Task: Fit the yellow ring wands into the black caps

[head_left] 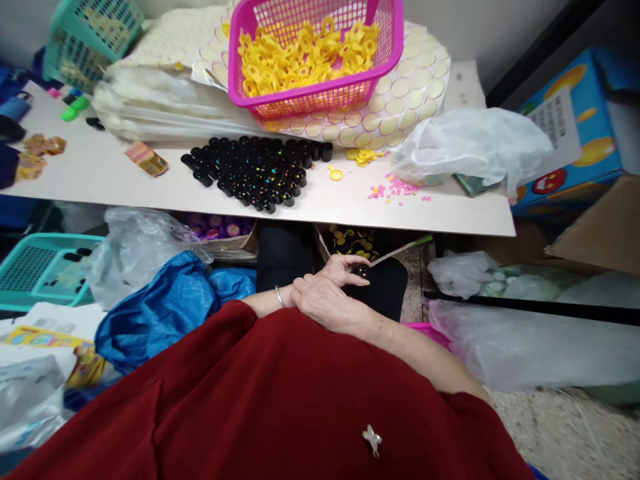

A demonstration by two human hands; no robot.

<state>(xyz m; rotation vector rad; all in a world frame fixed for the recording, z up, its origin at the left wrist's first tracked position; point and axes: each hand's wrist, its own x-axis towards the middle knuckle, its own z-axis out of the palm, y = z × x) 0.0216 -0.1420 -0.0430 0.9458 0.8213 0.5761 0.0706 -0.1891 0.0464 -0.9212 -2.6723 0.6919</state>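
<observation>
My left hand (341,269), with a silver bangle at its wrist, lies over my lap. Its thumb and fingers are bent round a small black cylinder (361,271) with bright specks, partly hidden by the fingers. Across the left wrist rests my right hand (323,300), its fingers curled over it; some fingertips are out of sight. Above the hands, on the table, a tight group of black cylinders (250,170) stands upright, many with coloured dots on top. To their right are a yellow ring piece (335,173), more yellow rings (364,157) and scattered pink bits (397,187).
A pink basket (315,93) of yellow ring pieces stands at the back of the table (300,217). A small orange box (146,159) lies left, a white plastic bag (475,147) right. Below the table edge, an open box holds yellow and black pieces (353,241). Blue sheeting (165,307) lies left.
</observation>
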